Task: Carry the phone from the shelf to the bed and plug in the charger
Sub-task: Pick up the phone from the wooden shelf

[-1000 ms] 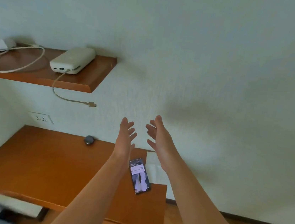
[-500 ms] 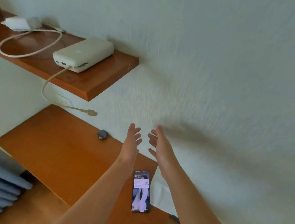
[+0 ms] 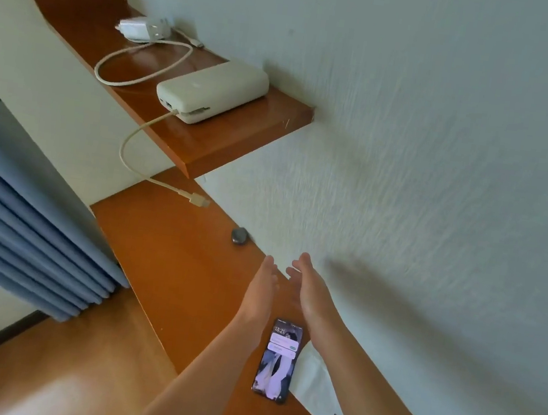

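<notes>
The phone [image 3: 278, 359] is seen low in the frame, right of centre, lying flat and face up on the lower shelf [image 3: 169, 263] with its screen lit, one edge just beside a white sheet [image 3: 316, 388]. Both hands are held out above and beyond it, empty: the left hand [image 3: 261, 286] and right hand [image 3: 311, 289] are spread, fingers loosely extended, nothing being pinched. The phone is judged to be light, rigid, smooth-backed and breakable if dropped; it is best taken by its long edges, thumb on one side and fingers on the other, the screen left untouched. A power bank [image 3: 212, 91] is set on the upper shelf [image 3: 240, 134] in the upper left, its cable [image 3: 127, 151] hanging down with the plug [image 3: 199, 200] free.
</notes>
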Tool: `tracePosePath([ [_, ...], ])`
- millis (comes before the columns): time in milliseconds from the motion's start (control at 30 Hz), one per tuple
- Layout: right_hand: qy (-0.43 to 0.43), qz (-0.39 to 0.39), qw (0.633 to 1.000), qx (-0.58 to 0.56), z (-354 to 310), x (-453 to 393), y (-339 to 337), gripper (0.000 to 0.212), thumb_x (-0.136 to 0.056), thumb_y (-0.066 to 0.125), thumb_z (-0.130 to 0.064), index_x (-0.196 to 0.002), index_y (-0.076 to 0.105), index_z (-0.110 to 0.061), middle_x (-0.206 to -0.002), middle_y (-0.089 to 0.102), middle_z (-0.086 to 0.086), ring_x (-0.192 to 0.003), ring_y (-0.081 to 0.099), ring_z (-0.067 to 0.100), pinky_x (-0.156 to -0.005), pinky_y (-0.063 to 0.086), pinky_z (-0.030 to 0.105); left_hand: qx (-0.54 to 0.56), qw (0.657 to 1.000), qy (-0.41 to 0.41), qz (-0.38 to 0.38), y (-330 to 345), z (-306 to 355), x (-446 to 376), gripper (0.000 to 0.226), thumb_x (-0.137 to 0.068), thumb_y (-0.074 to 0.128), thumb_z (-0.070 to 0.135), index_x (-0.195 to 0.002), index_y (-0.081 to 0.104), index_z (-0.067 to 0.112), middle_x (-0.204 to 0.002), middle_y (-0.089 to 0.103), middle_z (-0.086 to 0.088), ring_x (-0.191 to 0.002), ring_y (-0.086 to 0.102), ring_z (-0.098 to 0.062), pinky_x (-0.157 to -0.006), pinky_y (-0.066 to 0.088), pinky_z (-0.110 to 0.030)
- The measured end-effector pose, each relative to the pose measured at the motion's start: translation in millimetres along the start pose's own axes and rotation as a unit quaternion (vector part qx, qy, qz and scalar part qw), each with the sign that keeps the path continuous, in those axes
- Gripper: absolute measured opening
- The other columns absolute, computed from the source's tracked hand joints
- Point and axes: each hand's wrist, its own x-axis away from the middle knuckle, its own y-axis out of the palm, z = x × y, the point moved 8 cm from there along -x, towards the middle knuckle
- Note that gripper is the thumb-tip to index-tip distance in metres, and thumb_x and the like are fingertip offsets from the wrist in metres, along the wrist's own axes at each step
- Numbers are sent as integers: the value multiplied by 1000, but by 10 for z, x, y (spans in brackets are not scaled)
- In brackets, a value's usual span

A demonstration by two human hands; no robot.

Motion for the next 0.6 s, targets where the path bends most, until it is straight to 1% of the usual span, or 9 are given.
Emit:
tracePosePath([
  [167, 32, 21, 999, 21, 263, -110, 6, 57, -99, 21, -51, -140, 42, -19, -145, 46, 5, -132, 41, 24, -108, 27, 39, -40, 999, -22, -4, -110, -307, -218, 70, -97, 25, 63, -153, 30, 22, -160, 33, -6, -144, 34, -26, -117, 22, -46],
  [233, 47, 31, 998, 17, 401, -149, -2, 57, -98, 21, -51, -140, 42, -19, -144, 47, 5, -130, 44, 24, -110, 29, 40, -56, 998, -34, -6, -128, -471, -301, 69, -98, 26, 63, -153, 29, 22, -160, 32, -6, -144, 34, -26, -117, 22, -46],
  [300, 65, 37, 997, 13, 561, -181, -16, 56, -98, 21, -52, -140, 41, -20, -145, 46, 4, -131, 44, 24, -110, 30, 41, -92, 995, -43, 2, -158, -644, -385, 66, -99, 27, 60, -152, 30, 21, -158, 35, -5, -141, 37, -24, -117, 26, -46],
  [333, 75, 38, 996, 17, 651, -194, -24, 57, -98, 21, -53, -141, 40, -21, -146, 46, 3, -130, 44, 23, -107, 31, 39, -116, 992, -44, 4, -164, -732, -420, 62, -100, 28, 57, -150, 32, 20, -156, 38, -5, -137, 40, -21, -115, 29, -44],
  [400, 104, 39, 994, 22, 848, -170, -33, 58, -96, 22, -56, -140, 41, -22, -144, 46, 2, -122, 49, 20, -93, 39, 31, -163, 986, -45, 2, -159, -907, -446, 53, -102, 32, 49, -145, 38, 19, -149, 46, -5, -123, 46, -15, -105, 37, -37],
  [433, 113, 40, 993, 18, 919, -165, -40, 60, -95, 23, -58, -139, 42, -22, -143, 47, 3, -116, 52, 18, -85, 41, 26, -184, 982, -34, 3, -141, -955, -468, 50, -102, 35, 46, -143, 41, 18, -146, 48, -4, -119, 47, -14, -99, 40, -33],
  [467, 121, 43, 992, 14, 992, -167, -45, 61, -95, 24, -59, -139, 42, -22, -142, 48, 4, -113, 53, 18, -80, 41, 25, -206, 978, -23, 4, -124, -1010, -496, 49, -102, 39, 44, -142, 42, 17, -144, 51, -4, -116, 49, -13, -93, 41, -29],
  [567, 149, 57, 987, 8, 1176, -197, -69, 62, -94, 24, -60, -139, 40, -21, -139, 50, 7, -116, 53, 23, -88, 41, 33, -279, 960, -4, 15, -95, -1104, -550, 45, -98, 53, 39, -137, 47, 18, -135, 57, -3, -99, 53, -9, -69, 44, -17],
  [600, 159, 59, 986, 0, 1238, -191, -66, 61, -94, 24, -59, -139, 40, -20, -133, 54, 7, -110, 55, 21, -87, 42, 32, -313, 950, 4, 19, -98, -1134, -558, 44, -95, 58, 38, -134, 48, 19, -131, 59, -4, -96, 54, -10, -65, 45, -17],
])
